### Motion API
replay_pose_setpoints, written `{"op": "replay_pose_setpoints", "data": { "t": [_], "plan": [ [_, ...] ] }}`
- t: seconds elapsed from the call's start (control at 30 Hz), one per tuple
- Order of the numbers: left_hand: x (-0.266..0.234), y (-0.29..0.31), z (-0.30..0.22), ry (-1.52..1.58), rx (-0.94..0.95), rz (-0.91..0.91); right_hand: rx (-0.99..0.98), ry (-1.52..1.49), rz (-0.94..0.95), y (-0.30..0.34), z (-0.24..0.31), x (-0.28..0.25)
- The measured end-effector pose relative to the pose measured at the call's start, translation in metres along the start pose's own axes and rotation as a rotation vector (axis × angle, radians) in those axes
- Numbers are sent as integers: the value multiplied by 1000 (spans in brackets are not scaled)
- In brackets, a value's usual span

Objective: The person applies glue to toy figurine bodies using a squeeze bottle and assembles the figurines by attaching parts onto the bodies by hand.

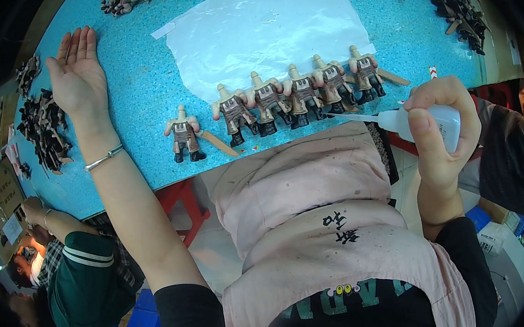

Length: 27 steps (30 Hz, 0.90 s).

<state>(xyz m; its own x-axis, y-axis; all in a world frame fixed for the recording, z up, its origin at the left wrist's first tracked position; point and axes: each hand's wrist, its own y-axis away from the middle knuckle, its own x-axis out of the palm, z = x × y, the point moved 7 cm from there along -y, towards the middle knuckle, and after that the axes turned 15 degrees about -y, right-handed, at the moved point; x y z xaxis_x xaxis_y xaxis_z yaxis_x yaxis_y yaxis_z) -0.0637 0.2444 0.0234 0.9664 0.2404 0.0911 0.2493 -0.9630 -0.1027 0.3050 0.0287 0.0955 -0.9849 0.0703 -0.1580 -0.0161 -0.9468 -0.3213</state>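
Observation:
My right hand [441, 135] is closed around a small white squeeze bottle [449, 123] at the table's front edge. Its long thin nozzle [358, 118] points left, with the tip close to the boots of the figures. Several small figurine bodies [267, 102] lie in a slanting row, with bare peg necks, brown outfits and black boots. One more figurine body [183, 137] lies apart to the left, a flat tan strip [218, 143] beside it. My left hand [80, 80] rests palm up at the far left, fingers stretched, holding nothing.
A white plastic sheet [263, 32] lies behind the row on the blue table [137, 87]. Piles of dark parts sit at the left edge [44, 129] and far right [447, 1]. A person in a green sleeve [89, 284] is at left. A red stool [185, 207] stands below.

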Motion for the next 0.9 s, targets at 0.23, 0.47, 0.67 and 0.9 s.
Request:
{"op": "replay_pose_setpoints", "data": {
  "t": [0.23, 0.47, 0.67, 0.9],
  "plan": [
    [1, 0, 0, 1, -5, -1, 49, -33, 8, 2, 1, 1],
    [0, 1, 1, 5, -7, -13, 6, -22, 19, 1, 1, -1],
    [2, 3, -1, -2, -9, -10, 42, 9, -118, 7, 5, -26],
    [2, 4, -3, -29, -16, -26, 41, 73, -181, 12, 2, -41]
  ]
}}
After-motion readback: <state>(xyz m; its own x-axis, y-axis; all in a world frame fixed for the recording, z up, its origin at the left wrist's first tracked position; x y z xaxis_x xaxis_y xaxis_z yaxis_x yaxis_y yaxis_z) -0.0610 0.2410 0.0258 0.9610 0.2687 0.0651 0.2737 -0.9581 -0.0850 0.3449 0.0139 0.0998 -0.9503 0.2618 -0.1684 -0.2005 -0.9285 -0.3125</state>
